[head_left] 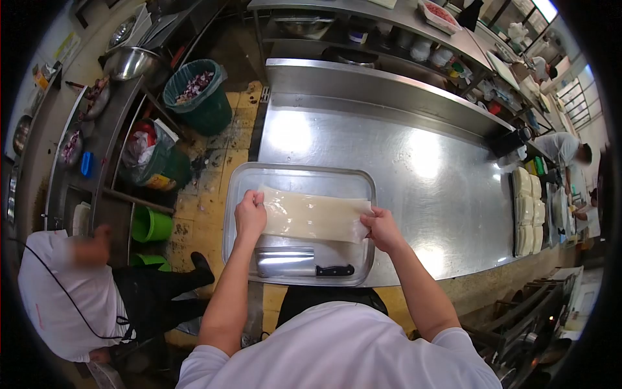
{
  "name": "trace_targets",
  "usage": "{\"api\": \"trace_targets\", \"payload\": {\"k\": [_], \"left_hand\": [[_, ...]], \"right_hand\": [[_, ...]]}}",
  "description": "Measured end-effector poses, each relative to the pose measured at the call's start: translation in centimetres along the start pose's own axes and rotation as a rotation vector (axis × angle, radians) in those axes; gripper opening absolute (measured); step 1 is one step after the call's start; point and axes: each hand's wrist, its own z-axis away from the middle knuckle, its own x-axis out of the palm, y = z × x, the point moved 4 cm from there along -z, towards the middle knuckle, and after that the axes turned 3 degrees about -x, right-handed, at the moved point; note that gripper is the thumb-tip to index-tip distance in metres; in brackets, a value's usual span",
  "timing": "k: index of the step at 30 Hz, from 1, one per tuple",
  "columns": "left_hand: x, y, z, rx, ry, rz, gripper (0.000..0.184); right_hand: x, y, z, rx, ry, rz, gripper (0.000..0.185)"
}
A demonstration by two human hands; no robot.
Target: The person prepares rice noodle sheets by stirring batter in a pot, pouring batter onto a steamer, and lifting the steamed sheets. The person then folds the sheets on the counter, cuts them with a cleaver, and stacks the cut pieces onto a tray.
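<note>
A pale, glossy rectangular sheet (pixel 314 215) is stretched flat between my hands, over a metal tray (pixel 234 194). My left hand (pixel 250 214) pinches its left edge, and my right hand (pixel 381 228) grips its right edge. In the front part of the tray, below the sheet, lies a cleaver with a wide blade (pixel 285 262) and a black handle (pixel 335 270) pointing right. Whether the sheet touches the tray floor cannot be made out.
The steel table (pixel 427 194) has a raised back edge. Wrapped pale blocks (pixel 528 211) stand at its right end. Green bins (pixel 201 107) are on the floor at the left. A person in white (pixel 71 292) stands at lower left; others are far right.
</note>
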Motion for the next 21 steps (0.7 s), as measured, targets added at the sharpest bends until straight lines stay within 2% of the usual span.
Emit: {"api": "trace_targets", "payload": {"k": [9, 11, 14, 17, 18, 21], "left_hand": [[2.1, -2.6, -0.7, -0.059, -0.093, -0.081, 0.027], [2.2, -3.2, -0.3, -0.113, -0.139, -0.036, 0.035], [0.8, -2.8, 1.3, -0.165, -0.178, -0.053, 0.047], [0.3, -3.3, 3.0, -0.163, -0.187, -0.131, 0.055], [0.1, -3.7, 3.5, -0.158, -0.188, -0.163, 0.057], [-0.6, -4.6, 4.9, -0.157, -0.133, -0.111, 0.058]], "right_hand": [[-0.8, 1.3, -1.1, 0.071, 0.045, 0.088, 0.032], [-1.5, 1.8, -1.2, 0.069, 0.092, 0.107, 0.035], [-2.2, 1.6, 0.2, 0.021, 0.202, 0.312, 0.036], [-2.5, 1.6, 2.1, -0.366, 0.302, 0.920, 0.036], [-1.9, 2.0, 3.0, -0.386, 0.311, 0.893, 0.034], [1.0, 3.7, 5.8, -0.425, 0.083, 0.888, 0.035]]}}
